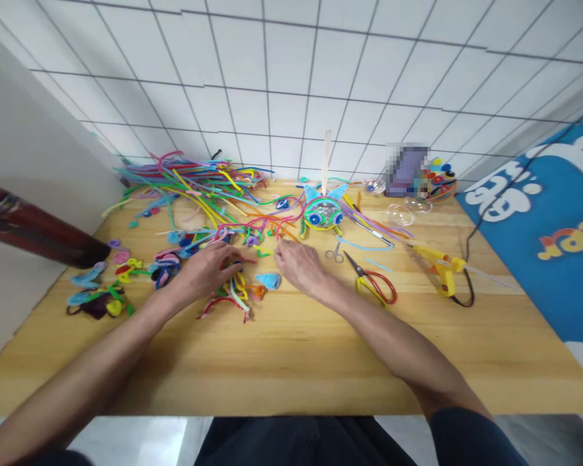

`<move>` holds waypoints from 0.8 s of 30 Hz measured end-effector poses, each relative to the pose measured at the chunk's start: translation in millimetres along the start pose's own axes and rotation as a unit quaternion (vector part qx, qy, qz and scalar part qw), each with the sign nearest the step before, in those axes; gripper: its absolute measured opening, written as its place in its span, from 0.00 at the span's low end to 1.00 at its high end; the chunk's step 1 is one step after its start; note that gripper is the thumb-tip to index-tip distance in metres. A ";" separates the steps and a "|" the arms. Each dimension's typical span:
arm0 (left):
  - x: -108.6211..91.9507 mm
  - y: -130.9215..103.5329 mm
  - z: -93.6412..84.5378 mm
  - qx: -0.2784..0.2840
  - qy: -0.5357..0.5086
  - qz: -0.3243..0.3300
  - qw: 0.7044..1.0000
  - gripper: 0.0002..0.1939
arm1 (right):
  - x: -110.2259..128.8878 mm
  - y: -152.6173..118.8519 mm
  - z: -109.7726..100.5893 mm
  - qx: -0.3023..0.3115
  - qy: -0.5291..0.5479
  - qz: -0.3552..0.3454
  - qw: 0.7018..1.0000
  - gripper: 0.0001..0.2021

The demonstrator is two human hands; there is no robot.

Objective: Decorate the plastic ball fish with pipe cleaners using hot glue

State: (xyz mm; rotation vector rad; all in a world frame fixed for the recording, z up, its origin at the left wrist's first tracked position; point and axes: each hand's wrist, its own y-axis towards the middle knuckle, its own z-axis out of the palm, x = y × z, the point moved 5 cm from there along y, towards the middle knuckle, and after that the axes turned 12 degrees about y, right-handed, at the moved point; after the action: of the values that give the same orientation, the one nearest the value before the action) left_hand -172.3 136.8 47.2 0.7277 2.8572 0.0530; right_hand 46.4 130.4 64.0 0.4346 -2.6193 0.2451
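Observation:
My left hand (208, 270) reaches over a heap of short bent pipe cleaners, its thumb and fingers apart and partly hiding the pieces beneath. Just below it lie red, white and yellow pipe cleaner pieces (236, 296). My right hand (298, 264) has its fingers closed at a pink pipe cleaner (278, 229) that curves up from the fingertips. Between the hands sits a blue cone-shaped coil (269, 281), beside a small orange piece (257, 292). Behind my right hand stands a green creature head (322, 213) with round blue eyes, pointed blue ears and an upright stick (326, 162).
Loose pipe cleaners (189, 178) pile up at the back left. Coiled shapes (97, 301) lie at the left. On the right are small scissors (335, 254), red-and-yellow-handled scissors (376, 285), a yellow glue gun (440, 268) with a cord, and clear domes (399, 215).

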 end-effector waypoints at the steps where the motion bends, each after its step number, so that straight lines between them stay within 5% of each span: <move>1: -0.9 0.3 -1.6 0.003 -0.003 0.004 1.000 0.17 | -5.7 -3.1 -5.4 -0.006 0.003 0.005 1.000 0.14; 4: -3.3 0.0 -1.5 0.023 -0.017 0.034 0.999 0.15 | -19.9 -5.7 -14.4 -0.036 0.027 0.031 0.999 0.09; 13: 0.3 -9.9 -4.5 -0.007 -0.045 0.084 0.995 0.14 | -11.7 2.1 9.1 -0.041 0.114 -0.070 0.990 0.04; 18: 22.6 14.4 -25.0 -0.148 0.060 -0.069 0.985 0.20 | -0.8 27.2 7.3 -0.078 0.066 -0.066 0.993 0.10; 22: 44.9 49.8 -18.6 -0.077 0.067 -0.145 0.984 0.14 | 10.7 58.0 13.4 -0.068 0.003 -0.010 0.998 0.15; 24: 58.8 60.4 -21.2 -0.095 0.038 -0.179 0.979 0.14 | 12.8 67.6 17.3 -0.063 -0.007 0.007 0.998 0.15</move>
State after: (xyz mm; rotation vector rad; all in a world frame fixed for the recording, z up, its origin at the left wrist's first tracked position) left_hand -198.7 218.3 62.6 0.1737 2.9526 0.3037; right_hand 5.1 186.0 48.6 0.3748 -2.6334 0.0823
